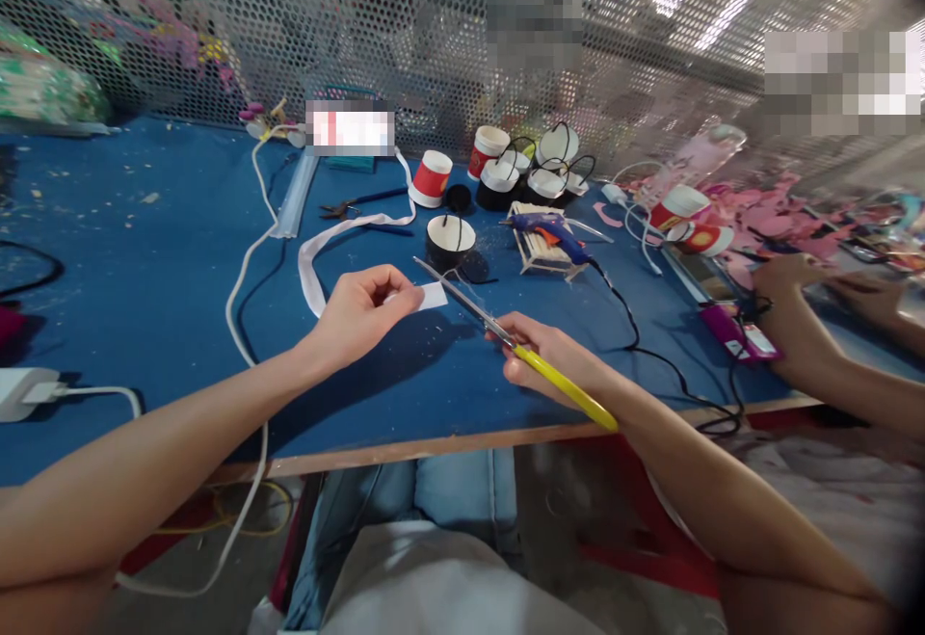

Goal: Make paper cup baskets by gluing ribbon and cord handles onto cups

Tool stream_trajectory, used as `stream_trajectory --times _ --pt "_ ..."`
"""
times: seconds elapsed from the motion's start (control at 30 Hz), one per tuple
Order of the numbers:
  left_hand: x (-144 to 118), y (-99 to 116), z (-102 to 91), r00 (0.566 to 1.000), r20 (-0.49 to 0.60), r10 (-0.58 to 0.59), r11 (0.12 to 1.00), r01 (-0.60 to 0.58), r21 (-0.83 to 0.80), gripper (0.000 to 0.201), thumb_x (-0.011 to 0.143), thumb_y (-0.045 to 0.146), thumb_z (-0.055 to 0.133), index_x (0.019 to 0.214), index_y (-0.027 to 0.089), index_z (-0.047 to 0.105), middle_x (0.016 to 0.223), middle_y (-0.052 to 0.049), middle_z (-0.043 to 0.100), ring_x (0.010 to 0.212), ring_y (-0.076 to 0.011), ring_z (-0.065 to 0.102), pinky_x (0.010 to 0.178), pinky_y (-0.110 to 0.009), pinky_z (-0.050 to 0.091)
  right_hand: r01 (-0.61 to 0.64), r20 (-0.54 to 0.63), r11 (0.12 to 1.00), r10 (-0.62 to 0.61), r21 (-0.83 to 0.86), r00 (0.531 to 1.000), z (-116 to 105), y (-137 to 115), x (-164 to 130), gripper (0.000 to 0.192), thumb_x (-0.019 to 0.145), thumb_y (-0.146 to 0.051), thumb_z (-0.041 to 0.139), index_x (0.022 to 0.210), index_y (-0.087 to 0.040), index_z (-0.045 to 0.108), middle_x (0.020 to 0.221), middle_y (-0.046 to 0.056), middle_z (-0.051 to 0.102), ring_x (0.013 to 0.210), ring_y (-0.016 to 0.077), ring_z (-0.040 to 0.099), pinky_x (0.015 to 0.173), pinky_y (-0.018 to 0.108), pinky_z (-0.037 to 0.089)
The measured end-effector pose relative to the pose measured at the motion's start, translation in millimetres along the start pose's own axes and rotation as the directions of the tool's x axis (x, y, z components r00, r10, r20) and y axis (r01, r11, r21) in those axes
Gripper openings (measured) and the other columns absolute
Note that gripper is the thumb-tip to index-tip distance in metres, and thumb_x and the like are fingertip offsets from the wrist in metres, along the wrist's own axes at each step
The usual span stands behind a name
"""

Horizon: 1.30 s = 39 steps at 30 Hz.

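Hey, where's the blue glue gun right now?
In the head view, the glue gun lies right of centre on a small wooden rack, right of the nearest black cup and beyond the right hand.

shiny metal scissor blades point(471, 305), smooth ribbon point(308, 272), matt tabletop point(180, 307)

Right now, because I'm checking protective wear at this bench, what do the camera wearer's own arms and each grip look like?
The left arm and right arm show no sleeves; both are slim, narrowing toward the wrist. The left grip and right grip wear no gloves. No watch, bracelet or ring is visible, though some fingers are partly hidden.
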<state>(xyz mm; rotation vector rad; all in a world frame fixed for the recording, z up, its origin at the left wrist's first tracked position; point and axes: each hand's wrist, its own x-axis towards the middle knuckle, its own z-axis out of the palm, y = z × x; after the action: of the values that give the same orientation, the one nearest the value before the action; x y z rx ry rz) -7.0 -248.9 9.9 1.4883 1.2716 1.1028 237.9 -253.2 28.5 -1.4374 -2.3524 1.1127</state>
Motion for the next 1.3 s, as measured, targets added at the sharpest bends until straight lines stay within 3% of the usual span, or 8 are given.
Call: stream_trajectory --times 0.4,0.6,0.77,0.93,1.03,1.13,1.23,1.3 --pt "2.5 -1.6 -1.5 1.0 -0.005 -0.002 1.0 0.002 0.017 0.021 0.076 0.032 0.06 0.065 0.017 0.053 0.05 0.005 0.044 0.044 -0.0057 0.035 0.042 -0.021 0.028 -0.028 -0.08 0.998 0.033 0.055 0.996 3.1 15.8 0.1 0.037 0.076 -0.046 0.055 0.101 -0.018 0.052 0.064 -0.004 0.045 0.053 0.0085 0.037 0.051 0.021 0.033" --pt "6.6 -4.2 -5.9 0.995 -0.089 0.054 0.998 -0.057 -0.024 0.017 0.079 0.032 0.058 0.072 0.017 0.056 0.056 0.003 0.05 0.05 -0.0072 0.044 0.048 -0.02 0.035 -0.046 -0.096 0.98 0.027 -0.193 0.995 -4.9 14.7 -4.7 0.059 0.069 -0.051 0.065 0.114 -0.019 0.045 0.079 0.0 0.054 0.067 0.0138 0.049 0.064 0.026 0.042" --pt "14.4 -4.5 -17.8 0.966 -0.213 0.149 0.983 -0.12 0.142 0.016 0.079 0.034 0.057 0.077 0.019 0.06 0.056 0.003 0.05 0.051 -0.0085 0.044 0.048 -0.02 0.034 -0.154 -0.17 0.883 0.086 -0.443 0.982 -6.4 26.8 -0.2 0.056 0.072 -0.049 0.065 0.117 -0.02 0.05 0.1 0.009 0.057 0.093 0.024 0.055 0.079 0.035 0.044" --pt "30.9 -6.0 -16.7 0.956 -0.038 0.291 0.876 -0.25 0.413 0.017 0.081 0.031 0.055 0.078 0.017 0.065 0.068 0.0 0.06 0.06 -0.0114 0.051 0.056 -0.023 0.038 -0.043 -0.036 0.795 0.027 -0.605 0.999 -21.0 39.6 5.7 0.052 0.081 -0.033 0.058 0.129 -0.017 0.048 0.11 0.014 0.058 0.105 0.0281 0.053 0.086 0.038 0.042" --pt "46.4 -6.1 -7.3 0.878 0.143 0.457 0.735 -0.463 0.496 0.017 0.082 0.027 0.054 0.078 0.016 0.066 0.076 -0.003 0.061 0.068 -0.0131 0.054 0.063 -0.024 0.04 -0.024 -0.057 0.776 -0.014 -0.63 0.998 -31.6 27.4 16.9 0.046 0.083 -0.04 0.055 0.123 -0.018 0.055 0.103 0.014 0.061 0.093 0.0287 0.058 0.077 0.039 0.045" --pt "62.2 -5.7 5.1 0.805 0.212 0.554 0.615 -0.567 0.548 0.013 0.08 0.027 0.059 0.077 0.015 0.064 0.075 -0.003 0.06 0.069 -0.014 0.055 0.063 -0.025 0.04 0.099 -0.262 0.867 -0.253 -0.488 0.931 -29.7 10.6 42.8 0.044 0.084 -0.042 0.053 0.12 -0.017 0.056 0.104 0.011 0.06 0.089 0.0224 0.059 0.077 0.034 0.046" --pt "73.9 -6.7 15.6 0.795 0.192 0.575 0.591 -0.566 0.575 0.011 0.077 0.025 0.064 0.075 0.015 0.06 0.072 -0.001 0.06 0.064 -0.0127 0.052 0.059 -0.024 0.038 0.228 -0.448 0.894 -0.397 -0.385 0.801 -18.6 2.8 75.3 0.043 0.079 -0.036 0.062 0.116 -0.014 0.056 0.114 0.013 0.054 0.097 0.0214 0.056 0.078 0.032 0.047" --pt "79.0 -8.6 19.5 0.792 0.175 0.585 0.58 -0.559 0.592 0.011 0.077 0.025 0.064 0.075 0.015 0.059 0.071 -0.001 0.061 0.063 -0.0126 0.052 0.058 -0.024 0.037 0.287 -0.465 0.896 -0.424 -0.338 0.777 -12.3 3.6 92.6 0.036 0.076 -0.029 0.065 0.108 -0.014 0.058 0.117 0.012 0.052 0.096 0.0202 0.055 0.077 0.031 0.047"
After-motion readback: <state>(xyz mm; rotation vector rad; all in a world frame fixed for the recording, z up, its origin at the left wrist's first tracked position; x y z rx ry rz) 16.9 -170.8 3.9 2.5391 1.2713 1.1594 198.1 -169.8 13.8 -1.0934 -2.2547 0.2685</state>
